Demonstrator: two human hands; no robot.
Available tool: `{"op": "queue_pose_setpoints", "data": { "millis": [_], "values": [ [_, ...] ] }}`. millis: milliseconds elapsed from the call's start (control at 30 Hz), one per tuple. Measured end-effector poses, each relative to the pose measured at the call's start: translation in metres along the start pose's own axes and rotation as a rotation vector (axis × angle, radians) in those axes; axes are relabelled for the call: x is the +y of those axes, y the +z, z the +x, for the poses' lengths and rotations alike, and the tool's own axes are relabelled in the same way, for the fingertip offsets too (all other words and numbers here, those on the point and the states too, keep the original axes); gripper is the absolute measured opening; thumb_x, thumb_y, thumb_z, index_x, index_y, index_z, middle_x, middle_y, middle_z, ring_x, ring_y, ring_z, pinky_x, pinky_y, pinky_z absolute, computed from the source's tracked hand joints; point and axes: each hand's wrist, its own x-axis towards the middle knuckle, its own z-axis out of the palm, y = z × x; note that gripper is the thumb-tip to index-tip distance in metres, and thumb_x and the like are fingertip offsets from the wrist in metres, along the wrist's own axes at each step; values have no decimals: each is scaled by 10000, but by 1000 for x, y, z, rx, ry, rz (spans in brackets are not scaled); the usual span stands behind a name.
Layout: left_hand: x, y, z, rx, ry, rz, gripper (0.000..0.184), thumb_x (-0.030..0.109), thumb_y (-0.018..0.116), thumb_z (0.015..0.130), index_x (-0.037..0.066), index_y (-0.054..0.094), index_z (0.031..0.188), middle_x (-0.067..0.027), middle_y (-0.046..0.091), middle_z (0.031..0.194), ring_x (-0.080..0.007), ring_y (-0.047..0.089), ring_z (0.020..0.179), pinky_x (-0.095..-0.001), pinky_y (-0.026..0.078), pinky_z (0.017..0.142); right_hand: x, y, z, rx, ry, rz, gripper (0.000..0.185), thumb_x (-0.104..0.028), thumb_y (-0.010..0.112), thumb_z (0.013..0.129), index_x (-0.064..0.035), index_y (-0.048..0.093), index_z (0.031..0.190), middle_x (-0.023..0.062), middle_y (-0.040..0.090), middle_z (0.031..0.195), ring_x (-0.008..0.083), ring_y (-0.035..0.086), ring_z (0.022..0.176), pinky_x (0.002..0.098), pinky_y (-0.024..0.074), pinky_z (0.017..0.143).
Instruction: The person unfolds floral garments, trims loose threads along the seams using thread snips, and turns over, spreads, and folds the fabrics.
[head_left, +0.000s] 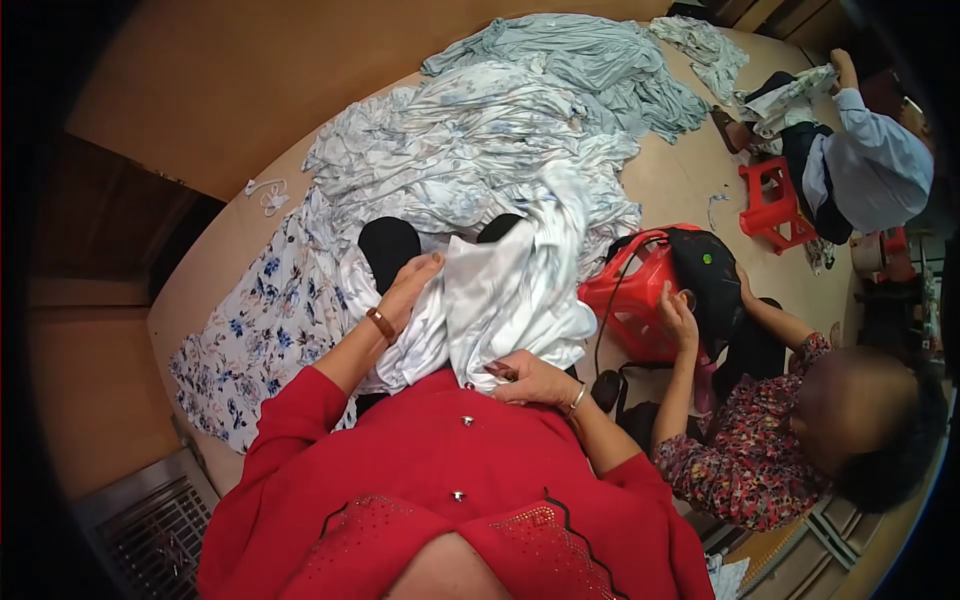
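A bunched white cloth (500,300) lies over my lap and knees, its upper part smeared by motion. My left hand (408,288), with a brown band at the wrist, is closed on the cloth's left edge. Near the front of my red top, my right hand (538,382) is closed around a small dark reddish handle (503,370); its kind is hidden by the fingers. That hand touches the lower edge of the same cloth. A white fabric with blue flowers (265,325) spreads on the floor to the left.
Large heaps of pale patterned fabric (450,140) and grey-green fabric (590,65) cover the floor ahead. On the right, a co-worker in a floral shirt (750,440) handles a black bag (705,285) by a red stool (640,300). Another person (870,160) sits beyond, near a second red stool (775,205).
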Motion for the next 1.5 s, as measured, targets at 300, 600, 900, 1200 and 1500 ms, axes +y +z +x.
{"op": "queue_pose_setpoints", "data": {
  "millis": [300,600,900,1200,1500],
  "values": [
    [39,41,17,-91,447,596,623,473,560,757,-19,481,1130,-165,547,1032,-239,522,963,-305,391,840,-8,6,28,-37,3,-163,144,-158,590,729,-32,528,701,-29,450,532,41,395,487,201,314,437],
    [67,33,-26,-326,117,147,134,101,528,751,25,600,834,51,486,620,-23,398,552,-167,302,474,-10,18,44,-73,-18,-233,171,-176,611,723,-23,535,726,-17,479,534,54,412,488,225,338,444],
    [71,46,-10,-385,209,882,297,224,588,751,-30,604,904,-74,603,770,-125,518,658,-263,432,625,-16,57,89,-461,-201,-530,218,-113,579,674,17,553,847,108,552,618,146,500,540,297,420,538],
    [93,21,-63,-344,481,569,207,170,599,734,-16,581,825,12,504,651,-43,426,625,-217,372,530,-21,41,67,-279,-358,-625,140,-118,594,690,-9,588,777,122,541,591,209,559,566,314,431,522],
    [30,-60,-122,-339,126,614,290,223,632,747,-10,602,917,-61,609,744,-85,527,661,-239,428,599,-1,12,19,430,-504,-733,244,-34,606,633,-67,596,875,71,588,902,233,596,757,284,485,652]
  ]
}}
